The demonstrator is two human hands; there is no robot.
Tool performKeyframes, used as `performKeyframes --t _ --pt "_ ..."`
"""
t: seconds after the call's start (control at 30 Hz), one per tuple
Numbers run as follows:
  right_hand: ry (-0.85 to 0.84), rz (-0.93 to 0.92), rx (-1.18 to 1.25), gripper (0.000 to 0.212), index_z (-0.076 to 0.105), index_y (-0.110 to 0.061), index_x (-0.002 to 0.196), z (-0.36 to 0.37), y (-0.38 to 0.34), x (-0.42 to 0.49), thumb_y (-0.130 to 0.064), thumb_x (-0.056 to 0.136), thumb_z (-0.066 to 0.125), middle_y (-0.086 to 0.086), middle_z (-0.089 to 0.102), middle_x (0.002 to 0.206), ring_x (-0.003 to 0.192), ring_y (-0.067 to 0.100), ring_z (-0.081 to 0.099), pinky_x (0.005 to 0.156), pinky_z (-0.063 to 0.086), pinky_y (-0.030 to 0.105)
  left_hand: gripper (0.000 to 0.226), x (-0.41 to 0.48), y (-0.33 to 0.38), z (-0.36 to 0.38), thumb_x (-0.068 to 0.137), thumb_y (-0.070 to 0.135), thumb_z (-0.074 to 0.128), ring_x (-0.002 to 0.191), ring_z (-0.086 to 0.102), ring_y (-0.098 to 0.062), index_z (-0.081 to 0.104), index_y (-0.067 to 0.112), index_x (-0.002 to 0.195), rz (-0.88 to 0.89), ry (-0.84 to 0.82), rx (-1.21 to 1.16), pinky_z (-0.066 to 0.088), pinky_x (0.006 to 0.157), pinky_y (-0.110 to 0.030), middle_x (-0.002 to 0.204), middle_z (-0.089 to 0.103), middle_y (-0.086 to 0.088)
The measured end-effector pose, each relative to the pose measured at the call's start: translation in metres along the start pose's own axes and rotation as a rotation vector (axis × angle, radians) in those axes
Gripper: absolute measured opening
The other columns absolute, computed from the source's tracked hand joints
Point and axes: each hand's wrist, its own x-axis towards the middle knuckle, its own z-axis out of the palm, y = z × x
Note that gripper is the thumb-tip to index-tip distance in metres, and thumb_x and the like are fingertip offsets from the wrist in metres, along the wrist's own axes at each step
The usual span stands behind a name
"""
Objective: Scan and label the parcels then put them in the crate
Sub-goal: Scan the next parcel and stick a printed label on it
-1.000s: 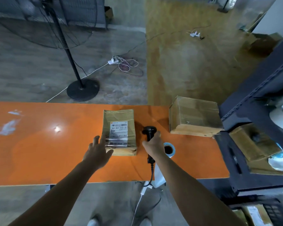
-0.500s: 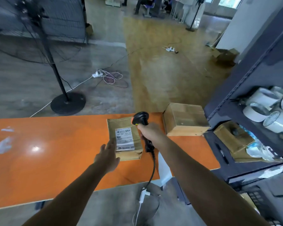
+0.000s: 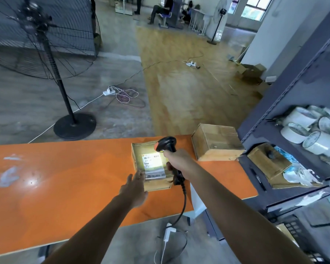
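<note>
Big standing fan (image 3: 46, 44) on the floor at the far left, behind the orange table (image 3: 65, 178). The left hand (image 3: 135, 189) is flat with straight fingers, fingertips touching the near-left edge of the brown parcel (image 3: 139, 149), which lies flat on the table. Its white label (image 3: 153, 165) is lit up bright. The right hand (image 3: 176, 161) is wrapped around the handle of the black scanner (image 3: 166, 143), whose head points down at the label. A cardboard box (image 3: 215, 141) sits just right of that, then a dark shelf (image 3: 293, 88) with tape rolls (image 3: 297, 130).
</note>
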Motion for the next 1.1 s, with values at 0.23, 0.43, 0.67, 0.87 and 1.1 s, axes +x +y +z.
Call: performKeyframes --t 0.23,0.43,0.67,0.87,1.1 --pt "0.017 0.002 -0.028 0.017 0.048 -0.010 0.080 -0.002 0.010 0.009 -0.024 0.089 0.049 0.011 0.046 0.072 0.064 0.022 0.043 0.064 0.033 0.033 0.063 -0.003 0.009 -0.002 0.094 0.035 0.053 0.140 0.020 -0.030 0.028 0.013 0.146 0.043 0.065 0.060 0.043 0.101 -0.049 0.155 0.016 -0.005" --pt "0.086 0.047 0.031 0.015 0.051 -0.009 0.076 -0.018 0.029 0.033 -0.018 0.088 0.050 0.008 0.054 0.066 0.057 0.022 0.050 0.062 0.042 0.034 0.058 0.000 0.025 -0.010 0.095 0.036 0.052 0.140 0.021 -0.029 0.031 0.017 0.146 0.026 0.122 0.044 0.042 0.103 -0.047 0.152 0.022 -0.007" --pt "0.047 0.177 -0.001 0.016 0.057 -0.001 0.095 -0.033 0.080 0.079 -0.014 0.087 0.055 0.014 0.058 0.081 0.069 0.027 0.059 0.063 0.046 0.034 0.059 0.012 0.051 -0.009 0.095 0.036 0.051 0.142 0.019 -0.028 0.028 0.017 0.147 -0.010 0.119 0.070 0.039 0.106 -0.045 0.154 0.018 -0.008" --pt "-0.015 0.191 -0.188 0.013 0.048 -0.007 0.099 -0.030 0.106 0.098 -0.016 0.095 0.057 0.002 0.046 0.076 0.088 0.028 0.051 0.075 0.044 0.034 0.057 0.016 0.082 -0.004 0.097 0.035 0.049 0.146 0.011 -0.028 0.028 0.018 0.147 -0.021 0.146 0.061 0.030 0.113 -0.043 0.156 0.016 -0.007" --pt "-0.037 0.105 -0.200 0.039 0.029 -0.033 0.073 -0.022 0.133 0.114 -0.015 0.095 0.056 -0.011 0.037 0.078 0.093 0.023 0.046 0.081 0.040 0.031 0.057 0.020 0.105 0.002 0.097 0.037 0.049 0.146 0.010 -0.028 0.030 0.014 0.145 -0.025 0.162 0.091 0.029 0.114 -0.045 0.157 0.017 -0.008"
